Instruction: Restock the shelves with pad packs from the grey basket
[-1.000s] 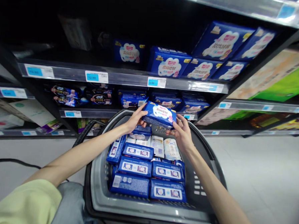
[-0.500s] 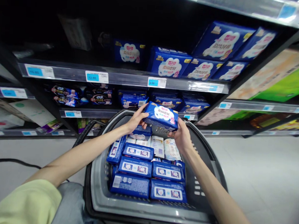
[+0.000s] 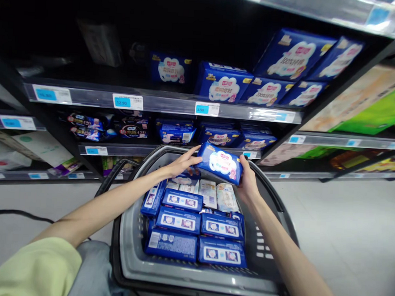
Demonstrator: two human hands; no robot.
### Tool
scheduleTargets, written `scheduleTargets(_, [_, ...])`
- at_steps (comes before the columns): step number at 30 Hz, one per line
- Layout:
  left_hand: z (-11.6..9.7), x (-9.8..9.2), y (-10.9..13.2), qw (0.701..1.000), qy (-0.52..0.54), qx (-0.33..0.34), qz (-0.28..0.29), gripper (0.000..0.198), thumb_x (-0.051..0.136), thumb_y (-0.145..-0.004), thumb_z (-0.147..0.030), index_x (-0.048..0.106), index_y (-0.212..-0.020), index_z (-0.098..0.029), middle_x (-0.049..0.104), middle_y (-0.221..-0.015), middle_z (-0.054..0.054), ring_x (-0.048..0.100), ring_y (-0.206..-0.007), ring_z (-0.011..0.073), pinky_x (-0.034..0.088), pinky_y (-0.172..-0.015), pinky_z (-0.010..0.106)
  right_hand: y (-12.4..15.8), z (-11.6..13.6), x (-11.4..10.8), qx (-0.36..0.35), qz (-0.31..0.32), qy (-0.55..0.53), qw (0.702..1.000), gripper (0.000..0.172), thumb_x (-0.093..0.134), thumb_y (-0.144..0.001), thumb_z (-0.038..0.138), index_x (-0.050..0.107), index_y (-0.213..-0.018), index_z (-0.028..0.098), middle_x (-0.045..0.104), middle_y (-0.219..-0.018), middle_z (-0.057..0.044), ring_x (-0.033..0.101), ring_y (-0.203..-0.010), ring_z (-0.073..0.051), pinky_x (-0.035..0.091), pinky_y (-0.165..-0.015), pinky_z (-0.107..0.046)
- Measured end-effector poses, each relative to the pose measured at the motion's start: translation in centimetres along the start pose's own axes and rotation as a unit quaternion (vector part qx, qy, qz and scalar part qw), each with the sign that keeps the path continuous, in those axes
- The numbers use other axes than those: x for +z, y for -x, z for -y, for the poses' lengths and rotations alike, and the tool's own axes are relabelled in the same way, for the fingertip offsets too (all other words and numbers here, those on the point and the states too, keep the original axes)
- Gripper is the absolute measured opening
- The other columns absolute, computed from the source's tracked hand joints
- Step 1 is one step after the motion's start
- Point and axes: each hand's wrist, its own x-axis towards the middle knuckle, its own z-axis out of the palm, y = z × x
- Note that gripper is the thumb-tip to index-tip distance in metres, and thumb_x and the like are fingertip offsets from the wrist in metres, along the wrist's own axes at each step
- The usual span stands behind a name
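Observation:
My right hand point(image 3: 248, 181) grips a blue pack with a white and pink label point(image 3: 220, 162), held tilted above the far end of a grey shopping basket point(image 3: 190, 278). My left hand point(image 3: 181, 164) has its fingers stretched out, its fingertips at the pack's left edge. Inside the basket lie several blue packs point(image 3: 181, 200) in rows and two pale packs point(image 3: 226, 196) near the far end.
Dark store shelves stand ahead. The upper shelf point(image 3: 166, 104) carries blue packs point(image 3: 222, 85) and price tags, the lower shelf point(image 3: 118, 149) more blue and dark packs. Green and beige boxes point(image 3: 368, 101) fill the shelves at right. Grey floor lies around the basket.
The pack has shifted right and tilted. My left hand has loosened from it and now lies with fingers extended, while my right hand holds it alone.

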Motion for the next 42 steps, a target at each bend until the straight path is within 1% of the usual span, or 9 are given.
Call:
scheduleTargets(3, [0.0, 0.1, -0.2, 0.998, -0.021, -0.002, -0.051, 0.063, 0.065, -0.086, -0.053, 0.052, -0.140, -0.024, 0.063, -0.124, 0.010, 0.063, -0.097, 0.0227, 0.050, -0.064, 0.026, 0.0, -0.2, -0.1, -0.019, 0.017, 0.016, 1.000, 0.043, 0.077, -0.071, 0.063, 0.062, -0.073, 0.022, 0.053, -0.051, 0.004, 0.044, -0.041, -0.013, 0.030, -0.035, -0.027])
scheduleTargets(6, [0.3, 0.0, -0.5, 0.990, -0.074, 0.010, -0.118, 0.046, 0.059, -0.089, -0.057, 0.065, -0.117, -0.021, 0.066, -0.114, 0.005, 0.059, -0.102, 0.0213, 0.047, -0.071, 0.024, 0.3, -0.6, 0.2, -0.044, 0.057, 0.027, 0.997, 0.045, 0.080, -0.068, 0.062, 0.061, -0.069, 0.022, 0.039, -0.047, 0.008, 0.030, -0.038, -0.008, 0.022, -0.034, -0.025])
scheduleTargets(10, [0.8, -0.5, -1.1, 0.983, -0.050, 0.006, -0.176, 0.044, 0.062, -0.085, -0.058, 0.070, -0.096, -0.017, 0.067, -0.097, 0.003, 0.057, -0.090, 0.0177, 0.042, -0.071, 0.023, 0.8, -1.0, 0.8, -0.063, 0.090, 0.037, 0.993, 0.048, 0.079, -0.069, 0.064, 0.060, -0.067, 0.020, 0.036, -0.048, 0.009, 0.029, -0.039, -0.006, 0.025, -0.035, -0.023])
scheduleTargets(15, [1.1, -0.7, -1.4, 0.985, 0.007, -0.032, -0.170, 0.039, 0.066, -0.079, -0.052, 0.069, -0.095, -0.018, 0.064, -0.085, 0.000, 0.051, -0.071, 0.0126, 0.035, -0.059, 0.021, 1.1, -0.9, 0.6, -0.077, 0.110, 0.041, 0.990, 0.043, 0.077, -0.074, 0.061, 0.066, -0.075, 0.020, 0.035, -0.050, 0.009, 0.027, -0.041, -0.006, 0.027, -0.037, -0.021])
scheduleTargets(22, [0.4, -0.2, -0.9, 0.989, 0.013, -0.032, -0.147, 0.039, 0.067, -0.081, -0.050, 0.068, -0.102, -0.017, 0.066, -0.090, 0.001, 0.055, -0.076, 0.0127, 0.039, -0.063, 0.021, 0.7, -0.8, 0.1, -0.076, 0.075, 0.049, 0.993, 0.044, 0.079, -0.071, 0.060, 0.071, -0.083, 0.019, 0.042, -0.052, 0.008, 0.030, -0.044, -0.007, 0.029, -0.038, -0.021])
scheduleTargets(30, [0.5, -0.5, -0.1, 0.994, -0.097, -0.023, -0.038, 0.055, 0.083, -0.072, -0.042, 0.069, -0.117, -0.014, 0.068, -0.117, 0.011, 0.062, -0.103, 0.0221, 0.050, -0.089, 0.033, 0.5, 0.3, -0.4, -0.098, 0.067, 0.130, 0.984, 0.053, 0.081, -0.068, 0.061, 0.077, -0.097, 0.017, 0.071, -0.076, -0.002, 0.054, -0.058, -0.012, 0.038, -0.044, -0.021])
scheduleTargets(34, [0.4, -0.8, 0.1, 0.993, -0.110, -0.045, -0.014, 0.059, 0.083, -0.071, -0.042, 0.065, -0.123, -0.019, 0.067, -0.116, 0.011, 0.064, -0.097, 0.0242, 0.054, -0.072, 0.032, 0.6, 0.7, -0.5, -0.111, 0.102, 0.162, 0.975, 0.054, 0.079, -0.072, 0.060, 0.076, -0.106, 0.018, 0.075, -0.080, -0.005, 0.063, -0.069, -0.017, 0.044, -0.049, -0.022])
scheduleTargets(37, [-1.1, -1.1, 0.2, 0.991, -0.123, -0.033, -0.045, 0.061, 0.085, -0.069, -0.039, 0.064, -0.122, -0.019, 0.067, -0.115, 0.010, 0.064, -0.099, 0.0253, 0.055, -0.073, 0.033, 0.7, 0.9, -0.4, -0.109, 0.124, 0.153, 0.974, 0.058, 0.079, -0.073, 0.059, 0.072, -0.115, 0.021, 0.077, -0.092, -0.007, 0.063, -0.066, -0.016, 0.045, -0.046, -0.022])
scheduleTargets(42, [-6.6, -3.0, 1.7, 0.969, -0.206, 0.097, -0.090, 0.057, 0.089, -0.066, -0.035, 0.066, -0.114, -0.016, 0.068, -0.118, 0.011, 0.064, -0.108, 0.0247, 0.050, -0.098, 0.038, 0.7, 1.7, -0.3, -0.141, 0.138, 0.132, 0.972, 0.052, 0.077, -0.076, 0.058, 0.070, -0.113, 0.022, 0.076, -0.111, -0.009, 0.048, -0.043, -0.006, 0.049, -0.046, -0.026])
